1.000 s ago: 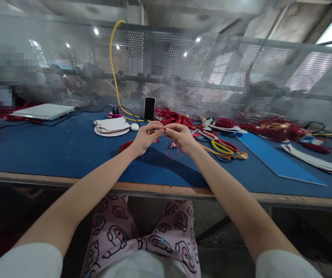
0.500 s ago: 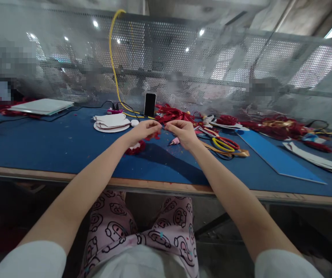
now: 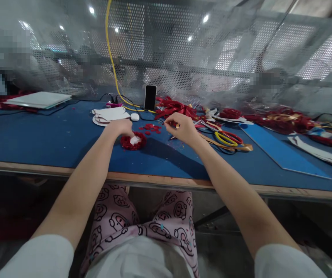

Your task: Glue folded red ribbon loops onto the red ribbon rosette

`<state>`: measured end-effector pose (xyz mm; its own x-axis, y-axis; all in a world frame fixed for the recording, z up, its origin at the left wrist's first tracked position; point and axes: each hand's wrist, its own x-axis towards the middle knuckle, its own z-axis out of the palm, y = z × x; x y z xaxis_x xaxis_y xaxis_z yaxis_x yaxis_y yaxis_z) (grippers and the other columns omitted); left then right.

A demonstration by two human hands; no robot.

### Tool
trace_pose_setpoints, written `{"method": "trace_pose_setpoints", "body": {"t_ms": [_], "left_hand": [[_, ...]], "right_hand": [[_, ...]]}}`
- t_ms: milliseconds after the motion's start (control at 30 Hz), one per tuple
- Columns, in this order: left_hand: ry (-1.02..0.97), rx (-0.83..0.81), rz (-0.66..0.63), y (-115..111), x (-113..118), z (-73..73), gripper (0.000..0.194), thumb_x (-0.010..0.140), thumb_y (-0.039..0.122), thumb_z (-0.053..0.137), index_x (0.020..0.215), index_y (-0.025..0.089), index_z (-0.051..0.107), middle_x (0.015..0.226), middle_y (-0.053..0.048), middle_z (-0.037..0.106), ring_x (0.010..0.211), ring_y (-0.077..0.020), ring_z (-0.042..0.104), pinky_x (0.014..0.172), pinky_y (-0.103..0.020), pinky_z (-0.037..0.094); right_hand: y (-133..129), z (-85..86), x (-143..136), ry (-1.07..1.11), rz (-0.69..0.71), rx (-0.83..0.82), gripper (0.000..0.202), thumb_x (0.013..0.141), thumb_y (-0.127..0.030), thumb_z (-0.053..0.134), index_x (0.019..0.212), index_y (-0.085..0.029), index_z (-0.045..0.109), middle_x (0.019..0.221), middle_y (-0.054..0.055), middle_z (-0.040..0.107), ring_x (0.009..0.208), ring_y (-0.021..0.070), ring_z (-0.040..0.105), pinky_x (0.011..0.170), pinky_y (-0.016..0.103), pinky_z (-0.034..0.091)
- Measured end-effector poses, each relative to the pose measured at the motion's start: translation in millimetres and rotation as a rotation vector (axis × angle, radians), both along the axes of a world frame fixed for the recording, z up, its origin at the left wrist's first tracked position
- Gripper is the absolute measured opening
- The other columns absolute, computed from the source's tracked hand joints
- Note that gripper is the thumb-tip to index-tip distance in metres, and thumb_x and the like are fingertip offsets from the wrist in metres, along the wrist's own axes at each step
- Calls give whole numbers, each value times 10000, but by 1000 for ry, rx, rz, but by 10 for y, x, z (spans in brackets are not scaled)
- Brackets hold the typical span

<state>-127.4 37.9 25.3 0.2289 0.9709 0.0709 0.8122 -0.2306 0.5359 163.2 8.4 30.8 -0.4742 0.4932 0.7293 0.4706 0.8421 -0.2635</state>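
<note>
- The left hand [image 3: 120, 128] reaches over the blue surface [image 3: 47, 144], its fingers pointing down at the rim of a red ruffled ring [image 3: 125, 143]; whether they pinch it or only touch it, I cannot tell.
- The ring lies flat just in front of the person, left of the middle, with a white centre [image 3: 135, 140].
- The right hand [image 3: 182, 126] is raised above the surface, thumb and forefinger pinching a small dark red piece [image 3: 163, 123].
- Loose red pieces [image 3: 152, 128] lie scattered between the two hands, just beyond the ring.
- Scissors with yellow and red handles [image 3: 226, 139] lie to the right of the right hand, near a gold ribbon [image 3: 245, 147].
- Behind the hands, a phone [image 3: 150, 97] stands upright beside a heap of red ribbon [image 3: 173, 107].
- White cut-outs [image 3: 110, 114] sit stacked beyond the left hand, near a small white case [image 3: 135, 117].
- A blue board [image 3: 282, 152] lies farther right.
</note>
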Motion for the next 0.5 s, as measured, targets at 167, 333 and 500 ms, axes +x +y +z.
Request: {"method": "trace_pose_setpoints", "body": {"t_ms": [167, 333, 500], "left_hand": [[48, -159, 12, -275, 223, 269, 151, 661, 344, 769, 638, 200, 730, 569, -26, 600, 551, -155, 518, 566, -271, 358], [-56, -174, -106, -379, 354, 347, 375, 711, 469, 754, 982, 217, 813, 848, -46, 725, 789, -182, 604, 654, -256, 410], [-64, -170, -128, -333, 389, 269, 426, 717, 481, 733, 1045, 224, 820, 942, -53, 743, 829, -182, 601, 678, -270, 405]], "right_hand": [[-80, -26, -67, -40, 70, -8, 132, 882, -270, 559, 896, -204, 672, 880, 58, 711, 787, 176, 624, 771, 329, 509], [-124, -73, -123, -26, 123, -49, 79, 788, -214, 616, 816, -192, 687, 776, 28, 711, 690, 152, 616, 682, 289, 495], [-132, -153, -179, -137, 107, -73, 92, 805, -221, 630, 839, -194, 711, 798, 21, 727, 709, 149, 635, 695, 280, 485]]}}
